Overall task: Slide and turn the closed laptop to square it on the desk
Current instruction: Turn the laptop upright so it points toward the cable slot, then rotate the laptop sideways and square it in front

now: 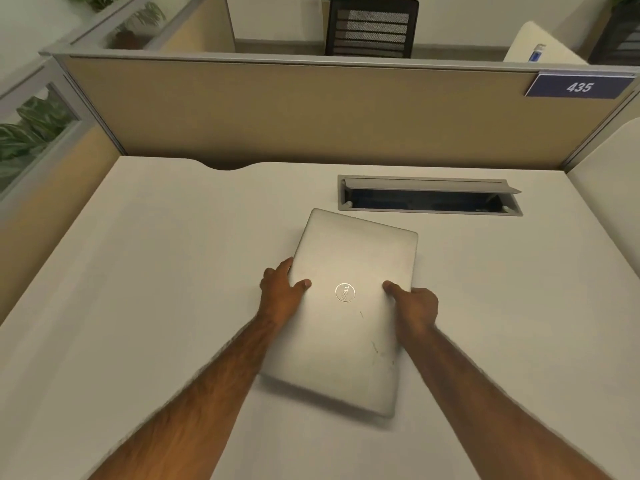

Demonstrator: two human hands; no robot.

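A closed silver laptop [349,327] lies lid-up in the middle of the white desk [145,306], its long sides running away from me and skewed a little clockwise against the desk's edges. My left hand [282,294] grips its left long edge, thumb on the lid and fingers curled around the side. My right hand [414,308] grips the right long edge the same way, thumb pressed on the lid near the round logo.
An open cable tray slot [429,199] with a raised flap sits in the desk just beyond the laptop's far corner. A beige partition [311,112] closes the back and left sides, with a blue number plate [578,86]. A black chair [372,26] stands behind it.
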